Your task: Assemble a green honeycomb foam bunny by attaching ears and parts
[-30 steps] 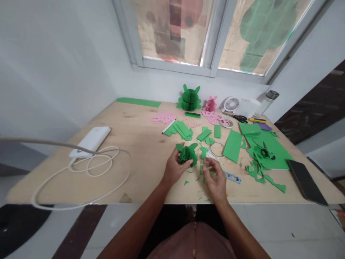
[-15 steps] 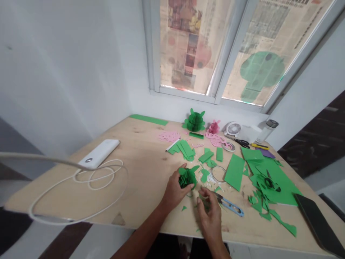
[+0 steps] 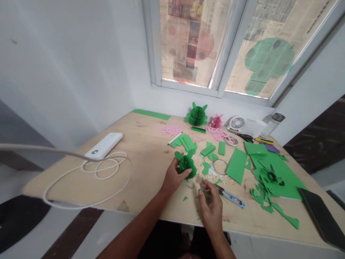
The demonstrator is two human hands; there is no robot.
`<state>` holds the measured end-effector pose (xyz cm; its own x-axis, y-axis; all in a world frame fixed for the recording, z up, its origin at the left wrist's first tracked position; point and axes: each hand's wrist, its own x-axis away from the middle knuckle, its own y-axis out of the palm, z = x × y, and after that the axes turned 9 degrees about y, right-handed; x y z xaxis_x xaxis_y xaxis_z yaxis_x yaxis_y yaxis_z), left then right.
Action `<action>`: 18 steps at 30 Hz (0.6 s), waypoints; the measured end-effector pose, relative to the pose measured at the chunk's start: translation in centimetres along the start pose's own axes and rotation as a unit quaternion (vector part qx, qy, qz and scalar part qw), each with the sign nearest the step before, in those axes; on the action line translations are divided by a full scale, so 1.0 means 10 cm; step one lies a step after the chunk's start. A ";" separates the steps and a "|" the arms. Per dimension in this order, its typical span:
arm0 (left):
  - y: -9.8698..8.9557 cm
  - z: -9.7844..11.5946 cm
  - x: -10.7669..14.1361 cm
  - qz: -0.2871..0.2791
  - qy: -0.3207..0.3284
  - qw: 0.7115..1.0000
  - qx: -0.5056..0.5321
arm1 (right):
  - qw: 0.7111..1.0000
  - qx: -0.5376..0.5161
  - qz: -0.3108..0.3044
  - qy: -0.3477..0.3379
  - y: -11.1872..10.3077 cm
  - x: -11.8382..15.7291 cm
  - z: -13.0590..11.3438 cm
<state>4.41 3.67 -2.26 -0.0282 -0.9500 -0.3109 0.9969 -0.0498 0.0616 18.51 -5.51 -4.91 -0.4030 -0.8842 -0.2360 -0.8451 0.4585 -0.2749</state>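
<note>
My left hand (image 3: pixel 173 178) is closed around a small green paper figure (image 3: pixel 186 163) made of fanned folds, with two rounded ears on top. The thumb presses on its front. My right hand (image 3: pixel 211 201) rests low over the table, fingers loosely bent and apart from the thumb, with nothing visible in it. Some green paper scraps lie under its fingers. Just to its right are blue-handled thread snips (image 3: pixel 234 199). A flat green paper cutout (image 3: pixel 206 168) lies beyond the hands, beside a roll of tape (image 3: pixel 220 167).
At the back stand a larger green paper figure (image 3: pixel 197 116), a pink one (image 3: pixel 216 121), a small white fan (image 3: pixel 236 123) and a bottle (image 3: pixel 273 125). Green sheets (image 3: pixel 285 180) and a dark phone-like slab (image 3: pixel 320 216) lie right. A white power bank (image 3: pixel 105 145) with a looped cable is left.
My left hand has tilted the paper figure more upright, so both ears now show. My right hand has barely moved. The camera view has shifted slightly.
</note>
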 end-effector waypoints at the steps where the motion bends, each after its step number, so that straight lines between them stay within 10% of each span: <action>1: -0.01 0.03 -0.02 -0.004 0.001 1.000 0.002 | 1.000 -0.003 0.000 0.001 0.00 0.00 0.00; 18: -0.07 -0.07 -0.79 -0.050 0.063 0.996 -0.030 | 0.998 0.048 -0.006 -0.049 0.01 0.00 0.25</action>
<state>3.97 11.46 -0.52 -0.1219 -0.8951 -0.4289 0.9922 -0.1204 -0.0306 19.29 -5.21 -7.26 -0.3526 -0.8790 -0.3211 -0.8103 0.4584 -0.3651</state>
